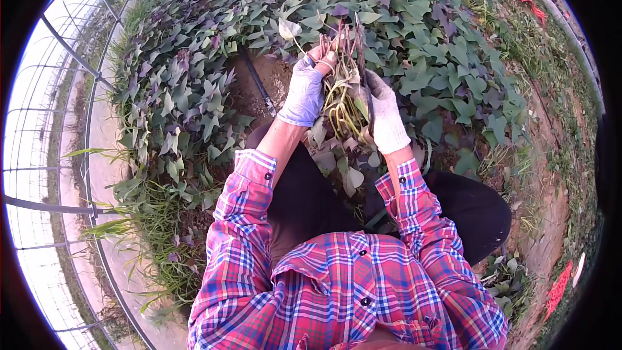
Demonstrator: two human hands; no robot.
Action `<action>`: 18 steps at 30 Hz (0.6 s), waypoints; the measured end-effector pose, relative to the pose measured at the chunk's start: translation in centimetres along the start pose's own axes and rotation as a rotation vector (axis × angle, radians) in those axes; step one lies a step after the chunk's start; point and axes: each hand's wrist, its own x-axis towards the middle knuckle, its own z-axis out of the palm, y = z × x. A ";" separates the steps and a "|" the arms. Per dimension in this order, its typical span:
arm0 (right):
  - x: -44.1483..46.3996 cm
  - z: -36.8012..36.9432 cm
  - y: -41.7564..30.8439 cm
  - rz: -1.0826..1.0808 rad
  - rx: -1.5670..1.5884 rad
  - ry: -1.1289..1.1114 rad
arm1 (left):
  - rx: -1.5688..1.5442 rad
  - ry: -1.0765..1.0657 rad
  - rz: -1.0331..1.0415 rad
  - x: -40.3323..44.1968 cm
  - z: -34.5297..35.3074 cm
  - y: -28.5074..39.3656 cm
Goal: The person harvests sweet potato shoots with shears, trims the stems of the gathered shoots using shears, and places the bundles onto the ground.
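Left-hand fingers: the left hand (pixel 304 94), in a lavender glove with bare-looking fingertips, is pinching the upper stems of the bunch, thumb and finger closed on it.
Right-hand fingers: the right hand (pixel 387 113), in a white knit glove, sits against the bunch's other side; its fingertips are tucked out of sight, so can't tell if they're gripping.
Stem bunch: the bunch of stems (pixel 343 107) is held up between both hands, above the lap, limp leaves dangling below.
Dark strip: a long dark strip (pixel 368 100) runs beside the right hand; blade or stem, no clue.
Done so far: I'd call one handful gathered. Whether it's tied, can't say.
Left over: the leafy bed (pixel 453 58) ahead is thick with growth, so most of it looks unharvested to me.
Further out: a black hose (pixel 256 78) on soil, wire fencing (pixel 97 78) off left.
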 end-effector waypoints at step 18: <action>-9.6 -1.2 2.8 0.431 0.030 0.110 | -0.160 -0.022 -0.320 -11.3 -1.1 -4.5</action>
